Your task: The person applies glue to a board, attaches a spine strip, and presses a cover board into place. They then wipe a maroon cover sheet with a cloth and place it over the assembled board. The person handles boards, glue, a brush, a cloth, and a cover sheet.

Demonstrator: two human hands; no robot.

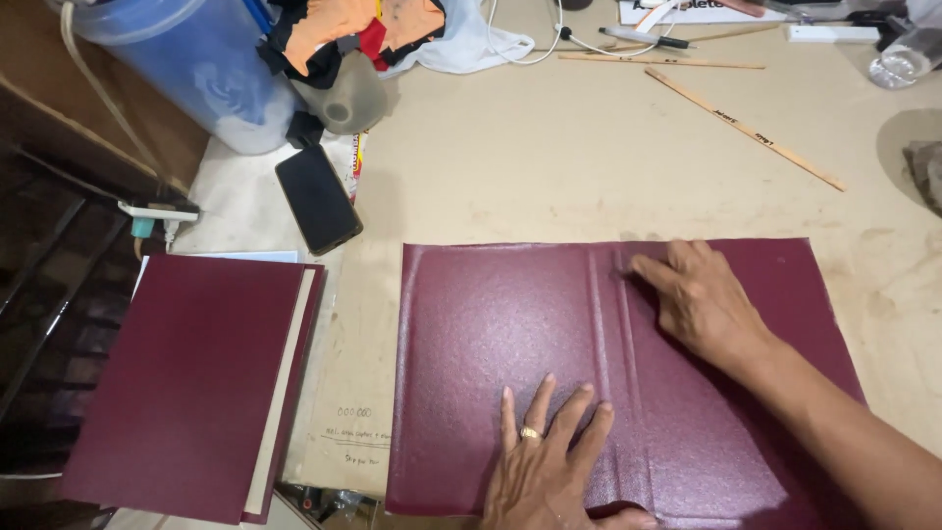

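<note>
An open maroon book cover [491,334] lies flat, outer side up, on the tan work table [549,167]. Two raised ridges mark its spine down the middle. My left hand [549,461], wearing a ring, presses flat on the cover near the front edge, fingers spread beside the spine. My right hand [699,294] lies palm down on the right half, its fingertips pushing against the right spine ridge near the top. Neither hand holds anything.
A finished maroon-bound book [191,383] lies at the left edge. A black phone [317,199], a large blue bottle [196,64], crumpled cloth [363,29], thin wooden sticks [746,128], a pen [643,37] and a clear glass [908,54] lie along the back.
</note>
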